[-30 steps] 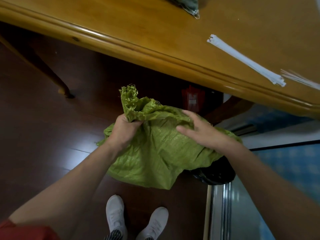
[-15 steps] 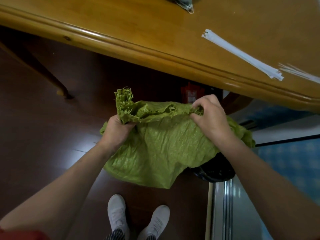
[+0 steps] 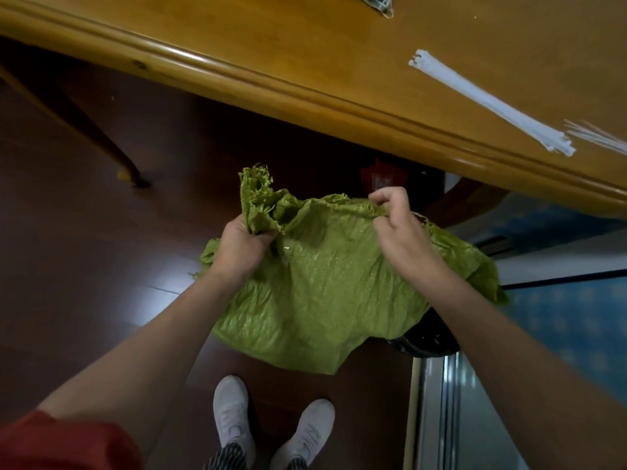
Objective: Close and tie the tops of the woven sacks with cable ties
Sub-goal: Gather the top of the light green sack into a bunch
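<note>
Gathering has begun: the right hand (image 3: 400,228), lately flat on the green woven sack (image 3: 322,293), now pinches its frayed rim, the left hand (image 3: 242,247) still gripping the bunched corner.

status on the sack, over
Left hand grips sack top, bunched; right hand pinches its rim. Not tied yet. Ties lie on table, untouched. Nothing in the way.

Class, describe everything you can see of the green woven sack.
The green woven sack is shiny, crinkled plastic-looking weave with a frayed top edge. It hangs slack above the dark floor. The left hand grips its bunched top corner; the right hand pinches the edge farther along. No tie shows on it.
</note>
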